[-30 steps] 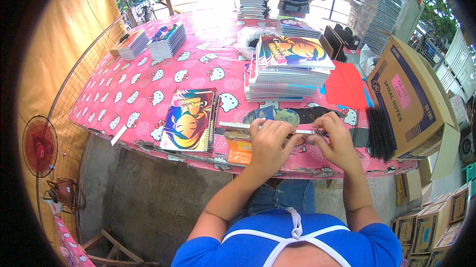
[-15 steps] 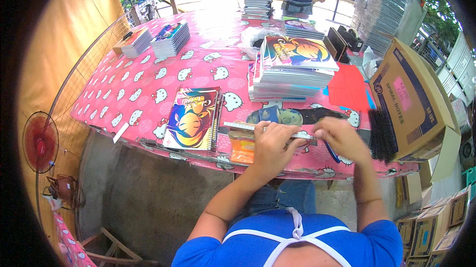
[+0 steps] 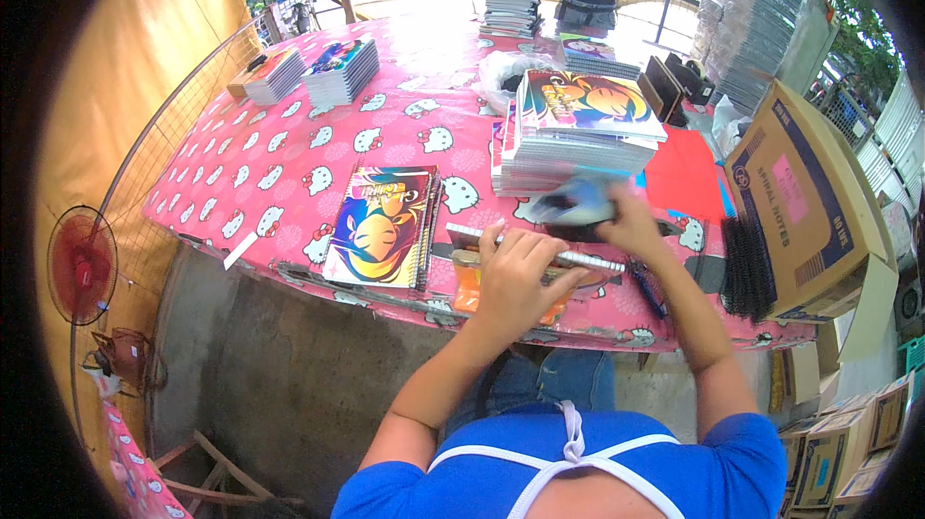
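Position of the held notebook (image 3: 595, 261) and both hands

The notebook stands on edge at the near side of the tabletop (image 3: 289, 148), with its narrow white edge facing up. The left hand (image 3: 523, 276) is closed around its middle: the fingers lie over the upper edge, with the thumb toward the right. The two ends of the notebook project to the left and right of the fingers. An orange packet (image 3: 467, 290) is situated below the left end; contact with the notebook cannot be determined.

The right hand (image 3: 633, 226) is located beyond the right end of the notebook, clear of it. Its fingers are closed on the right end of a blue-grey item (image 3: 574, 202), which is blurred. A dark blue tool (image 3: 650, 290) lies near the notebook's right end.

Spiral notebooks (image 3: 383, 228) with a colourful cover lie to the left. A tall notebook stack (image 3: 568, 153) stands on the far side of the blue-grey item. Black spiral coils (image 3: 744, 268) rest at right, beside a carton (image 3: 805, 206).
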### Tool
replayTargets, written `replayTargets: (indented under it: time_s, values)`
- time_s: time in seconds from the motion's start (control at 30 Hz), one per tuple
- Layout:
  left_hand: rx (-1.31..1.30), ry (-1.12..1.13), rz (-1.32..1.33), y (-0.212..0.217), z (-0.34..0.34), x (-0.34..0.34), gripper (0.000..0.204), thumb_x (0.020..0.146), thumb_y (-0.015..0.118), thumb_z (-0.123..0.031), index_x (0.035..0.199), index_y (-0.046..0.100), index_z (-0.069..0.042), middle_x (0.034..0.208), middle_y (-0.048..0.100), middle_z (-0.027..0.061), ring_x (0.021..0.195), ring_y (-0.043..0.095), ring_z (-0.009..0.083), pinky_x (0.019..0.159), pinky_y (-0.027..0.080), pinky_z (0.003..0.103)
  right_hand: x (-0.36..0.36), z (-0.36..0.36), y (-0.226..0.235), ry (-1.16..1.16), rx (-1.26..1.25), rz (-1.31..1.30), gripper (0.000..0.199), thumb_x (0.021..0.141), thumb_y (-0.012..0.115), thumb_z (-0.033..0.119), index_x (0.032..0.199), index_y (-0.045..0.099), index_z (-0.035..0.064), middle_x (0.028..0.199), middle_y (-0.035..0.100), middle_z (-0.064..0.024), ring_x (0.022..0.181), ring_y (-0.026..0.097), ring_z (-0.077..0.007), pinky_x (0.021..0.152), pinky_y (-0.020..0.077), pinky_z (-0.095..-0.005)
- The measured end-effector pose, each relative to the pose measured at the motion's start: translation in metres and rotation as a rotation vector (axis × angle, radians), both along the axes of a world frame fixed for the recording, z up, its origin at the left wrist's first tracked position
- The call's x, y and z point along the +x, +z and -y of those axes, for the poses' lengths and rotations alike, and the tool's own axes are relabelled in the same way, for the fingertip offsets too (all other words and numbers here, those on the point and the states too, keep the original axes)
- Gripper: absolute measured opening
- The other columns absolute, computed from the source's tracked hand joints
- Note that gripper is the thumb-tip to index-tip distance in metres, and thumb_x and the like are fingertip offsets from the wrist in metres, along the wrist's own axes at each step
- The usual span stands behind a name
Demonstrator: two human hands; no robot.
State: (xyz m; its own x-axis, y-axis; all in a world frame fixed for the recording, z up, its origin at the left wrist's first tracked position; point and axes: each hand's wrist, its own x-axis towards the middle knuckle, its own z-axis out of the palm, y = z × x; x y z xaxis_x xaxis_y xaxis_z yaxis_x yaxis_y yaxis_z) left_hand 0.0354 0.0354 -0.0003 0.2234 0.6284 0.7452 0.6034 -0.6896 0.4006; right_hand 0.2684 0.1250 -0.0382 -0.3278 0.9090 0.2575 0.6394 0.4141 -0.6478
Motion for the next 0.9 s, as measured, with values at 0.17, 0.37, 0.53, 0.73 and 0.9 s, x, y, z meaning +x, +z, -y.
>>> replayTargets:
  time_s: [0.17,0.37,0.53,0.73,0.9]
  values:
    - [0.014,0.023,0.052,-0.003,-0.004,0.008,0.032,0.063,0.082,-0.032,0.08,0.064,-0.011,0.076,0.061,0.0022,0.079,0.057,0.0212,0.094,0.03,0.044,0.046,0.033,0.015,0.161,0.012,-0.266,0.051,0.069,0.075,0.005,0.116,0.055,0.0042,0.104,0.064,-0.0102,0.092,0.064,-0.022,0.081,0.0512,-0.0362]
    - [-0.027,0.03,0.084,-0.001,-0.002,0.009,0.033,0.063,0.082,-0.03,0.082,0.064,-0.01,0.079,0.062,0.0028,0.08,0.058,0.0203,0.097,0.029,0.045,0.018,0.049,0.042,0.278,-0.263,-0.75,0.032,0.067,0.079,0.005,0.094,0.061,0.0026,0.081,0.065,-0.0045,0.081,0.06,-0.0115,0.074,0.0498,-0.0294]
    - [-0.153,0.124,0.023,0.017,0.003,-0.003,0.036,0.064,0.081,-0.033,0.087,0.066,-0.011,0.091,0.065,0.0039,0.103,0.055,0.0234,0.103,0.023,0.051,0.017,0.025,0.032,0.075,-0.149,-0.296,0.035,0.07,0.072,0.004,0.101,0.057,0.004,0.095,0.065,-0.0055,0.085,0.061,-0.0173,0.075,0.0496,-0.0319]
    - [-0.141,0.135,0.007,0.007,-0.006,-0.021,0.036,0.064,0.08,-0.037,0.086,0.066,-0.011,0.098,0.064,0.0024,0.116,0.047,0.0294,0.098,0.021,0.057,-0.001,0.013,0.032,0.028,-0.158,-0.125,0.057,0.063,0.081,0.011,0.113,0.055,0.0061,0.099,0.064,-0.0051,0.095,0.059,-0.0167,0.082,0.0495,-0.0354]
    - [-0.191,0.114,0.114,0.0,-0.009,-0.027,0.037,0.062,0.082,-0.032,0.085,0.064,-0.009,0.101,0.062,0.0055,0.109,0.05,0.0291,0.097,0.028,0.047,-0.02,0.021,0.045,0.174,-0.169,-0.34,0.047,0.062,0.08,0.01,0.105,0.061,0.0047,0.096,0.063,-0.0039,0.088,0.059,-0.0145,0.083,0.0479,-0.033]
